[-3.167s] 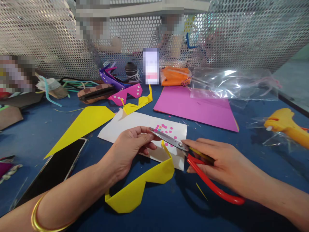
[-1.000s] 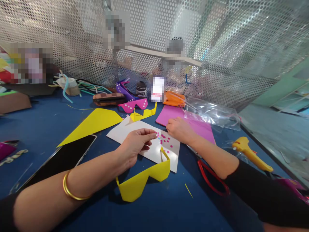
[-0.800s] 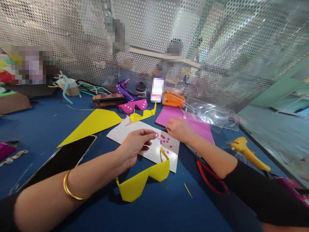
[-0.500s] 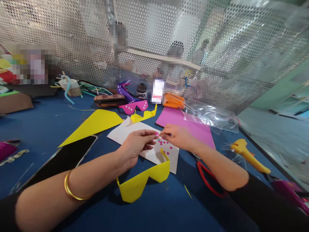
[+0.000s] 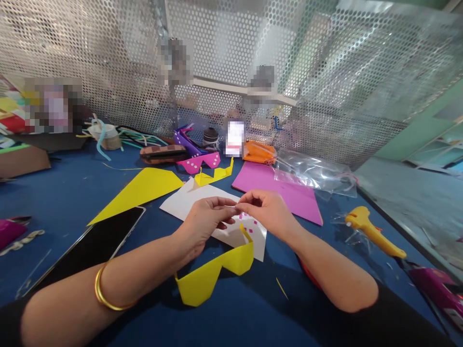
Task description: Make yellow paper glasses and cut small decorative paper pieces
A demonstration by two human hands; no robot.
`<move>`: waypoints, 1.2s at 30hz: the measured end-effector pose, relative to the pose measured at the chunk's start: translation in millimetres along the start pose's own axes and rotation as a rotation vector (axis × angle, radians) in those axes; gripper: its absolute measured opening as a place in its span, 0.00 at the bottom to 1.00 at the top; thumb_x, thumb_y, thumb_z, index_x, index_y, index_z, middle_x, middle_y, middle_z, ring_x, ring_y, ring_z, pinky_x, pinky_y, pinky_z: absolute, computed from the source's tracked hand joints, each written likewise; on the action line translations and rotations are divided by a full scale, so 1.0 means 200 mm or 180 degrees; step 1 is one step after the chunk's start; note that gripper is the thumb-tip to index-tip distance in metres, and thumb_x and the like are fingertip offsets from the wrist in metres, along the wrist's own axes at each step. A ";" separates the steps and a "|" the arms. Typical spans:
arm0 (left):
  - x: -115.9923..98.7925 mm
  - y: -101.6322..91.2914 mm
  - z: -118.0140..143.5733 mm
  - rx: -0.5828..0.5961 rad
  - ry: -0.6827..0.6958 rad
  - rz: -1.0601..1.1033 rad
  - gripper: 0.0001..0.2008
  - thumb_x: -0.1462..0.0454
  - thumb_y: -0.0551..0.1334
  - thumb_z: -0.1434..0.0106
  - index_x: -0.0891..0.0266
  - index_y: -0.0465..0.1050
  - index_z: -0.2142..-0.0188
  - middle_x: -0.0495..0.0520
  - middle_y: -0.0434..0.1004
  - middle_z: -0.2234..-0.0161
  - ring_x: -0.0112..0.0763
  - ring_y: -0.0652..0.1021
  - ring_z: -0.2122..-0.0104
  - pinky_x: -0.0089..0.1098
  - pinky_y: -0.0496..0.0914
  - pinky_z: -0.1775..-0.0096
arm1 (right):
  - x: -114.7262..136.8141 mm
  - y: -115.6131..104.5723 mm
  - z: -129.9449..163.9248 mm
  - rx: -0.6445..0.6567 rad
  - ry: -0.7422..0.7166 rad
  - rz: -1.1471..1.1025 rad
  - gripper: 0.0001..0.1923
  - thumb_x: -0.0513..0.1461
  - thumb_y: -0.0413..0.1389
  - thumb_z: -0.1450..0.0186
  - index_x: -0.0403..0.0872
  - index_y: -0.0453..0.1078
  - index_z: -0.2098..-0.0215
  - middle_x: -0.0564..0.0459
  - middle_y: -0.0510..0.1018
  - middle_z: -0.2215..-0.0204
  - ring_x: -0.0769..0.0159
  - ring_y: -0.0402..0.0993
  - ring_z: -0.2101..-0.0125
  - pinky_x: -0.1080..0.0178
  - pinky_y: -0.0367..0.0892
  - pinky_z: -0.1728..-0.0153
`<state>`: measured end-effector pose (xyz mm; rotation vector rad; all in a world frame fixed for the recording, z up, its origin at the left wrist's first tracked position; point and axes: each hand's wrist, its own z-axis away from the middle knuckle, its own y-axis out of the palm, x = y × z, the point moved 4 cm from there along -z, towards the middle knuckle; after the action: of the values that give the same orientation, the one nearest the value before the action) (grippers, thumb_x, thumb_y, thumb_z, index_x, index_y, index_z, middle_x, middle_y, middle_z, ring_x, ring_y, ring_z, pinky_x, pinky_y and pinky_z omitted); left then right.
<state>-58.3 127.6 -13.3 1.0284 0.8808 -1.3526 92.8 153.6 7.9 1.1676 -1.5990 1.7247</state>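
A blue table (image 5: pixel 72 193) runs up to a perforated metal screen (image 5: pixel 325 86). Over the white sheet (image 5: pixel 188 205), the left hand (image 5: pixel 206 221) and right hand (image 5: pixel 267 212) meet fingertip to fingertip, pinching something too small to make out. Pink paper squares (image 5: pixel 249 225) dot the sheet; yellow paper glasses (image 5: pixel 213 274) lie at its near edge, a phone (image 5: pixel 90 250) to its left

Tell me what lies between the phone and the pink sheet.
In the head view: the yellow triangle, the white paper and both hands pinching together over it.
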 end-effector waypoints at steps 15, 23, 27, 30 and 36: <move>0.00 0.01 0.01 0.0246 0.0028 -0.0063 0.13 0.54 0.68 0.44 0.62 0.75 0.72 0.51 0.78 0.73 0.27 0.74 0.72 0.28 0.64 0.70 | 0.01 -0.02 0.02 -0.0295 -0.0116 -0.0505 0.10 0.45 0.59 0.42 0.47 0.71 0.74 0.57 0.73 0.77 0.69 0.65 0.75 0.64 0.60 0.73; -0.09 0.04 0.03 0.0545 0.0868 -0.0492 0.09 0.59 0.63 0.41 0.60 0.73 0.75 0.49 0.76 0.75 0.27 0.73 0.73 0.29 0.65 0.68 | 0.00 -0.02 0.01 0.0061 0.0130 -0.0923 0.13 0.49 0.58 0.44 0.48 0.69 0.77 0.59 0.66 0.81 0.71 0.59 0.78 0.64 0.57 0.75; -0.10 0.04 0.03 0.0487 0.1111 -0.0750 0.10 0.60 0.60 0.39 0.59 0.74 0.75 0.51 0.77 0.75 0.28 0.74 0.73 0.30 0.66 0.68 | -0.01 -0.03 0.01 0.0159 0.0192 -0.1055 0.14 0.50 0.58 0.44 0.48 0.68 0.77 0.59 0.65 0.82 0.70 0.58 0.78 0.64 0.57 0.76; -0.10 0.04 0.04 0.0387 0.1211 -0.0873 0.14 0.57 0.57 0.36 0.59 0.75 0.73 0.53 0.78 0.74 0.30 0.75 0.73 0.31 0.67 0.68 | -0.01 -0.04 0.01 0.0079 0.0178 -0.0989 0.14 0.49 0.59 0.43 0.48 0.68 0.77 0.58 0.66 0.82 0.70 0.59 0.78 0.64 0.58 0.76; -0.09 0.03 0.05 0.0342 0.1004 -0.1042 0.11 0.56 0.64 0.42 0.60 0.77 0.73 0.54 0.80 0.73 0.29 0.74 0.76 0.30 0.64 0.74 | -0.02 -0.01 0.02 0.0016 0.0060 -0.0510 0.12 0.46 0.59 0.41 0.47 0.71 0.75 0.56 0.72 0.78 0.70 0.63 0.76 0.64 0.61 0.73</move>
<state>-53.3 124.5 7.0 1.2415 1.2651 -1.5465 97.0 150.2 5.6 1.2425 -1.4491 1.6329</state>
